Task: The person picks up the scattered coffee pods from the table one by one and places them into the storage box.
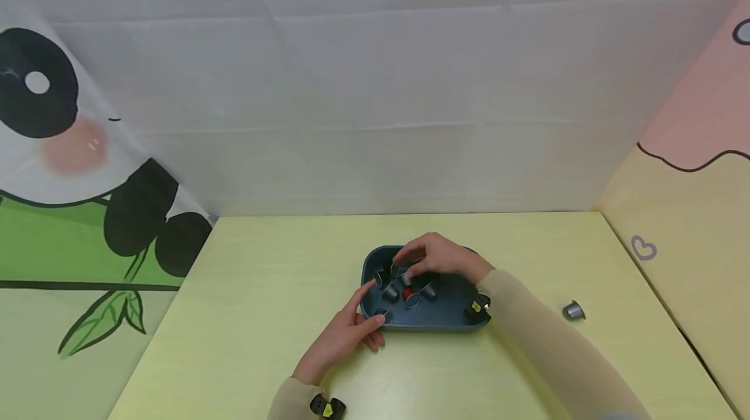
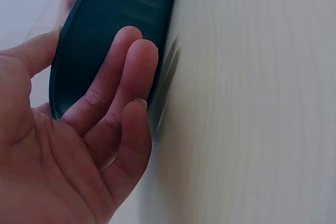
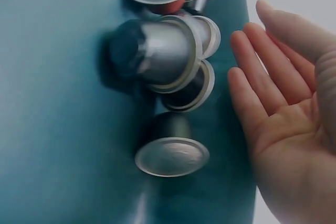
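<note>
A dark blue-green tray point(image 1: 451, 316) lies on the table with several coffee capsules point(image 1: 429, 291) clustered in its left half. One of these capsules is red point(image 1: 408, 292); the others look silver, grey or black. My left hand point(image 1: 342, 338) holds the tray's near left corner, its thumb at the rim and other fingers against the outer wall, as the left wrist view shows. Over the capsules hovers my right hand point(image 1: 436, 255), reaching in from the right. In the right wrist view its fingers are relaxed, with nothing in them, beside a silver-lidded capsule point(image 3: 172, 157).
A single silver capsule point(image 1: 573, 310) lies on its side on the pale yellow table point(image 1: 252, 296), right of the tray and beyond the right forearm. A white backdrop point(image 1: 387, 81) rises behind the table, and printed panels stand at both sides.
</note>
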Motion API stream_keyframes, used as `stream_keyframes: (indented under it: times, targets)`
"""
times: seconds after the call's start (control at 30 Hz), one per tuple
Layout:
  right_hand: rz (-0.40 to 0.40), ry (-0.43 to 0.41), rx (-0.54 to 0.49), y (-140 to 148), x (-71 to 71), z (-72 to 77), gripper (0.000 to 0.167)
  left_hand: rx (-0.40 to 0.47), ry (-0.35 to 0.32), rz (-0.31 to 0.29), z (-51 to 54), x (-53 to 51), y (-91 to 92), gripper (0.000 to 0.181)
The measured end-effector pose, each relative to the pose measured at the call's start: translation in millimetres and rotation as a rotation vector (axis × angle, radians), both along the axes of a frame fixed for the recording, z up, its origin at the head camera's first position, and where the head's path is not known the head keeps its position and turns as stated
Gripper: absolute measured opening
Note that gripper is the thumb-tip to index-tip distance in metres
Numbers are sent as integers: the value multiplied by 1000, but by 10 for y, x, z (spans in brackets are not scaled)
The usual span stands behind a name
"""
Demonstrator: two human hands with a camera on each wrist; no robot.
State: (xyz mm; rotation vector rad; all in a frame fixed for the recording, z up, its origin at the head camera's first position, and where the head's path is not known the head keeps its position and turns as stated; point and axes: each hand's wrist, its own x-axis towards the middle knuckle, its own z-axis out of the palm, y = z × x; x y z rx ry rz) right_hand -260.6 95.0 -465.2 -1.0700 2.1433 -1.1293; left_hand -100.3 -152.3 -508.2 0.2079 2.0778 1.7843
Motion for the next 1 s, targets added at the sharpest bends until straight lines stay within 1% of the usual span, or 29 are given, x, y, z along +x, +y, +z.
stream_keyframes:
  times: [0.2,0.37,0.6,0.73,0.87,1.0]
  targets:
    - [-2,-4,-5,41,35,154,36,-11,8,2,1,-3,10,75]
    - [-4,-15,-20,127,92,315,38,-16,7,6,5,5,10,75]
    - [-30,56,-32,310,131,464,37,-6,10,6,-6,15,10,74]
    - [-46,71,-46,430,171,530,37,-4,11,8,-9,24,10,74]
    - [-86,75,-37,558,221,583,38,-7,12,10,-4,30,7,74]
    - [-144,100,-6,711,264,607,37,-11,10,14,2,34,8,74]
